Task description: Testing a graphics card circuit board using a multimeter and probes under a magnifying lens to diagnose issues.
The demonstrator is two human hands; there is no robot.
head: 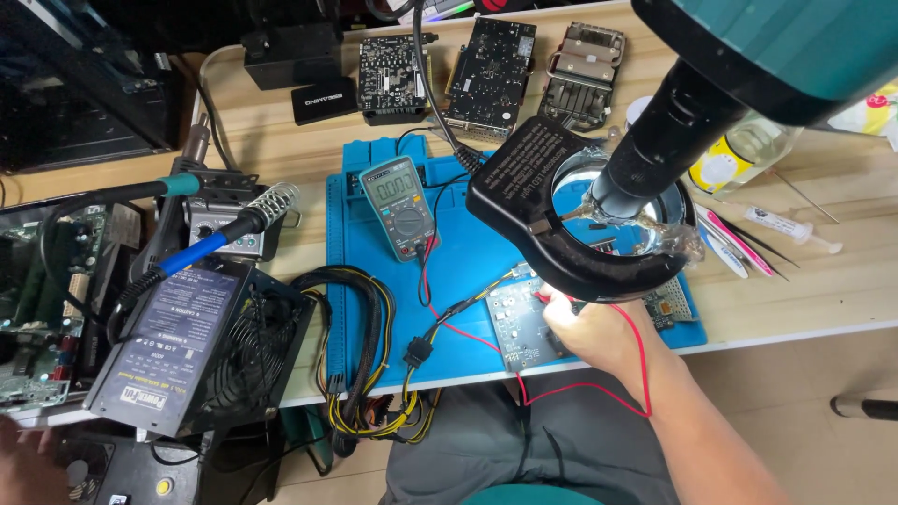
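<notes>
My right hand is closed around a red test probe whose tip touches a small green circuit board at the front of the blue work mat. The probe's red lead loops down over my lap. A grey digital multimeter lies on the mat, with red and black leads running toward the board. A black ring magnifier lamp hangs just above the board. My left hand shows only partly and blurred at the bottom left corner, beside a black box with a fan.
A black power supply with yellow and black cables lies left of the mat. Behind it is a soldering station with a blue-handled iron. Graphics boards line the far edge. A large teal and black tool fills the top right. Tweezers and a syringe lie right.
</notes>
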